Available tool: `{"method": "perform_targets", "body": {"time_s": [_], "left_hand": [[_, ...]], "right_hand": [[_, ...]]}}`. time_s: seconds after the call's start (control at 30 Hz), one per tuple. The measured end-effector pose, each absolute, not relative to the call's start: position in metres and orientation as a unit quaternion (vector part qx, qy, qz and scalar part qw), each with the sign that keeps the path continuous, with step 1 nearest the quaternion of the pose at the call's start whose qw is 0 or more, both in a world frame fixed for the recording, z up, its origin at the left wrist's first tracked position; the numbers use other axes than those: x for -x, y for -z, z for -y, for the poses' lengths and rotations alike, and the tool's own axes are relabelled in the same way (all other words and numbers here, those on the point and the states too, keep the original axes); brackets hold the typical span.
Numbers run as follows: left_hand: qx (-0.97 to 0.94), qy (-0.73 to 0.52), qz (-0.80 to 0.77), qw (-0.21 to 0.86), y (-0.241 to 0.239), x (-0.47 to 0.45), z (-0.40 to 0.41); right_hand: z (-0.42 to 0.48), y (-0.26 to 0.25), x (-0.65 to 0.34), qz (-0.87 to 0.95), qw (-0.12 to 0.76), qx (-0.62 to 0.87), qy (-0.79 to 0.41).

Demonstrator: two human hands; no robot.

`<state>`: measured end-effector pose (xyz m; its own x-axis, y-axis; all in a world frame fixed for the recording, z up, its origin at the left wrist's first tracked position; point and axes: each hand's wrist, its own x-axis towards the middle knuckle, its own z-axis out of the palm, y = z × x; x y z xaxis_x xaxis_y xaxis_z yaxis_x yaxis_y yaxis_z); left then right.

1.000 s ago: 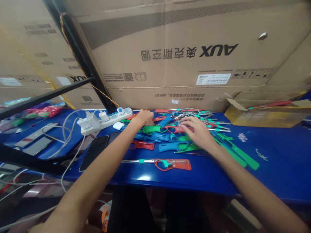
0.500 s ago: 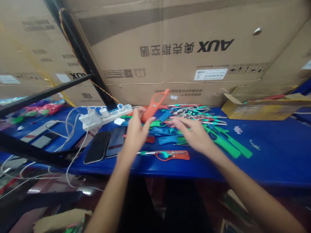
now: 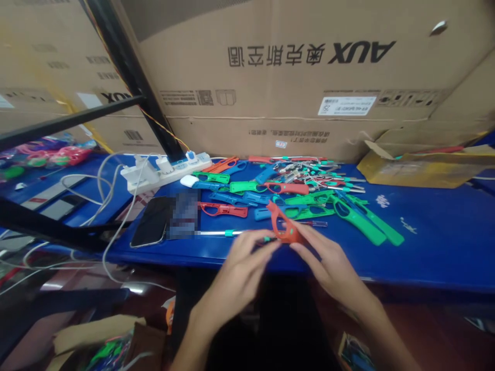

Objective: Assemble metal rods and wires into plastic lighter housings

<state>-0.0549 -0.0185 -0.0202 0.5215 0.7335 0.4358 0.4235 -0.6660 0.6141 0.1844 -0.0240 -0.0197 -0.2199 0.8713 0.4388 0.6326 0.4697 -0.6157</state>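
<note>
My right hand grips an orange lighter handle shell, tilted with its looped end up. My left hand is closed over a lighter with a silver tube and a green collar, lying at the table's front. Its fingertips meet beside the shell's lower edge, and most of this lighter is hidden beneath the hand. Just beyond are a red handle shell, a blue handle shell and a thin screwdriver-like tool, partly covered by my right hand.
Several green shells and a heap of wired lighter parts lie on the blue table. To the left are a phone, a power strip and cables. An open carton stands right, large boxes behind.
The orange shell has come down toward the table's front and passed from my left hand to my right. My left hand has moved down onto the silver-tubed lighter. The view has shifted slightly.
</note>
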Motion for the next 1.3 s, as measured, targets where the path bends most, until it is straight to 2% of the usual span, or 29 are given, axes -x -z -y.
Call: {"method": "perform_targets", "body": {"time_s": [0.13, 0.3, 0.63, 0.93, 1.3], "left_hand": [[-0.751, -0.446, -0.464, 0.147, 0.019, 0.092, -0.010], [-0.777, -0.414, -0.452, 0.146, 0.027, 0.103, -0.022], [-0.844, -0.313, -0.431, 0.069, 0.038, 0.101, -0.026], [-0.855, -0.298, -0.418, 0.080, 0.039, 0.099, -0.027], [-0.858, -0.297, -0.410, 0.080, 0.038, 0.098, -0.028]], "right_hand": [[0.009, 0.031, -0.191, 0.780, 0.344, 0.523, 0.005], [-0.001, 0.039, -0.192, 0.824, 0.309, 0.469, 0.077], [0.005, 0.041, -0.193, 0.869, 0.239, 0.429, 0.052], [0.002, 0.027, -0.191, 0.884, 0.261, 0.380, 0.080], [0.006, 0.032, -0.195, 0.868, 0.256, 0.426, 0.027]]}}
